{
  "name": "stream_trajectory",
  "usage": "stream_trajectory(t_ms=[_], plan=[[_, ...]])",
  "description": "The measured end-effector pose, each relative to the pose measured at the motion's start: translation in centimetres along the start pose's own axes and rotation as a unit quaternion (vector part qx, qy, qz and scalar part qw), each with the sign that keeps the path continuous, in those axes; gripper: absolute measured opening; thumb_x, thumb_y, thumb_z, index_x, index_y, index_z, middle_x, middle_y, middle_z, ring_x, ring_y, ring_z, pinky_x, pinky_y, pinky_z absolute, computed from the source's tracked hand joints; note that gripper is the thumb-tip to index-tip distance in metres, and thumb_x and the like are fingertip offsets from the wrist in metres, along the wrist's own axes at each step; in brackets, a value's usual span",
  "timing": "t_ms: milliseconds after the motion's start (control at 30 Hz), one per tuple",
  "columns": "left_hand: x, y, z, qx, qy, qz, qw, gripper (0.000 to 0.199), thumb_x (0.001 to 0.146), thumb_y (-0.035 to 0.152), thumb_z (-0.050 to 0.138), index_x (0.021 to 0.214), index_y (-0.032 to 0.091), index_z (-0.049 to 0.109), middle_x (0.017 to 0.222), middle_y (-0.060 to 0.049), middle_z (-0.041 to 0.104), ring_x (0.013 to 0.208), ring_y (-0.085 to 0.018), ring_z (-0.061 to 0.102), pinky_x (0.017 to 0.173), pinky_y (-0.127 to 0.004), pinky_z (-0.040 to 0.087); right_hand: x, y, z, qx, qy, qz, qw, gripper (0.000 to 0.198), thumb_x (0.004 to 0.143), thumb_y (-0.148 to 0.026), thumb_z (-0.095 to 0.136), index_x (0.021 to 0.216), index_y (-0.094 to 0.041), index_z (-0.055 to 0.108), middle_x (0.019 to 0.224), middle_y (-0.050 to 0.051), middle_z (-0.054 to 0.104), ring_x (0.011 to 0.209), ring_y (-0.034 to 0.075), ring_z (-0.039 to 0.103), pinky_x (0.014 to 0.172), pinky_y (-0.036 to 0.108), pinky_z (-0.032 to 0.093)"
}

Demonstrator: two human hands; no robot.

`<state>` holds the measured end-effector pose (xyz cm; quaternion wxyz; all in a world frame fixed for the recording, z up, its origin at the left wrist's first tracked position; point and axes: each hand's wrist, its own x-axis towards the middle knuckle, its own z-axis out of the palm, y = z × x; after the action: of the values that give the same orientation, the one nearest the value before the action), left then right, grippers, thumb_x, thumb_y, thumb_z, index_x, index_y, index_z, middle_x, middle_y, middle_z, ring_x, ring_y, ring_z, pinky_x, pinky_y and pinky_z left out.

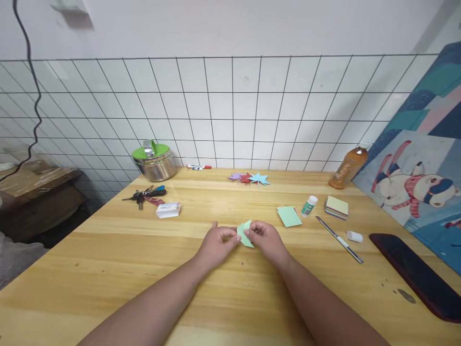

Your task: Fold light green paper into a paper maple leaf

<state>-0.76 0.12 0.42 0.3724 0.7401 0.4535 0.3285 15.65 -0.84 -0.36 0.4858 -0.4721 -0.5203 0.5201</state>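
Note:
Between my two hands, a small piece of folded light green paper (244, 236) is held just above the wooden table. My left hand (216, 243) pinches its left edge between thumb and fingers. On the other side, my right hand (267, 240) grips the paper's right part, with the thumb pressed on its face. The folds form pointed corners at the top and bottom right. Right of my right hand lies a stack of light green square paper (289, 216). Beyond it stands a glue stick (309, 206) with its cap off, and the white cap (355, 236) lies nearer.
Purple, red and blue paper leaves (248, 179) lie by the tiled wall. A utility knife (340, 239), coloured paper pad (336, 207), phone (418, 274) and drink bottle (349, 167) are on the right. On the left are a green-lidded pot (154, 163), keys (146, 193), small box (168, 210) and marker (199, 167).

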Motion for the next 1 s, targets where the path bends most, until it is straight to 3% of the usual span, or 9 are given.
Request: stream_trajectory(t_ms=[233,433,533,633,700,867,1000], plan=[[0.1,-0.3,-0.1,0.003,-0.001,-0.010,1.000,0.020,0.075,0.035,0.055,0.065,0.023,0.067,0.075,0.000,0.071,0.074,-0.019,0.062,0.107,-0.047,0.003,-0.4,-0.2,0.1,-0.026,-0.032,-0.026,0.999,0.019,0.070,-0.033,0.062,0.069,-0.015,0.056,0.060,-0.004,0.050,0.054,0.008,0.043,0.052,0.020,0.033],[0.2,-0.2,-0.6,0.006,-0.036,0.001,0.999,0.021,0.076,0.036,0.055,0.069,0.021,0.068,0.081,0.000,0.072,0.079,-0.020,0.063,0.106,-0.049,0.002,-0.1,0.2,-0.2,-0.044,-0.017,-0.015,0.999,0.026,0.065,-0.037,0.066,0.058,-0.016,0.052,0.053,-0.005,0.045,0.049,0.008,0.039,0.048,0.021,0.030],[0.3,-0.6,-0.8,0.003,-0.030,0.018,0.999,0.021,0.076,0.036,0.056,0.069,0.021,0.069,0.076,0.000,0.071,0.075,-0.018,0.062,0.105,-0.044,0.013,-0.1,0.0,-0.4,-0.032,-0.027,-0.010,0.999,0.026,0.064,-0.040,0.067,0.060,-0.016,0.056,0.054,-0.004,0.050,0.051,0.009,0.043,0.050,0.022,0.034],[0.4,-1.3,-1.0,-0.017,-0.037,0.027,0.999,0.024,0.076,0.036,0.056,0.069,0.018,0.070,0.069,-0.001,0.069,0.069,-0.017,0.060,0.093,-0.035,0.034,-0.1,-0.2,-0.8,-0.020,-0.039,-0.017,0.999,0.024,0.065,-0.039,0.068,0.068,-0.016,0.063,0.066,0.000,0.061,0.062,0.013,0.053,0.062,0.025,0.041],[0.5,-1.6,-1.1,-0.023,-0.043,0.026,0.998,0.024,0.075,0.036,0.057,0.068,0.016,0.069,0.069,-0.001,0.068,0.069,-0.016,0.058,0.083,-0.030,0.040,-0.1,-0.2,-1.1,-0.021,-0.035,-0.018,0.999,0.024,0.065,-0.039,0.068,0.070,-0.016,0.064,0.072,0.002,0.064,0.067,0.014,0.057,0.068,0.028,0.043],[0.6,-1.5,-1.0,-0.037,-0.032,0.026,0.998,0.023,0.075,0.035,0.058,0.068,0.015,0.069,0.065,-0.001,0.065,0.068,-0.015,0.057,0.070,-0.025,0.041,-0.1,-0.2,-1.3,-0.026,-0.024,-0.023,0.999,0.025,0.066,-0.040,0.068,0.070,-0.016,0.066,0.071,0.004,0.066,0.069,0.017,0.059,0.070,0.031,0.045],[0.7,-1.4,-1.1,-0.094,-0.029,0.002,0.995,0.023,0.074,0.035,0.058,0.068,0.014,0.068,0.066,-0.001,0.065,0.066,-0.015,0.056,0.065,-0.023,0.041,-0.2,-0.3,-1.3,0.034,-0.058,-0.026,0.997,0.033,0.071,-0.040,0.064,0.097,-0.019,0.062,0.088,0.005,0.065,0.087,0.018,0.059,0.080,0.032,0.044]])
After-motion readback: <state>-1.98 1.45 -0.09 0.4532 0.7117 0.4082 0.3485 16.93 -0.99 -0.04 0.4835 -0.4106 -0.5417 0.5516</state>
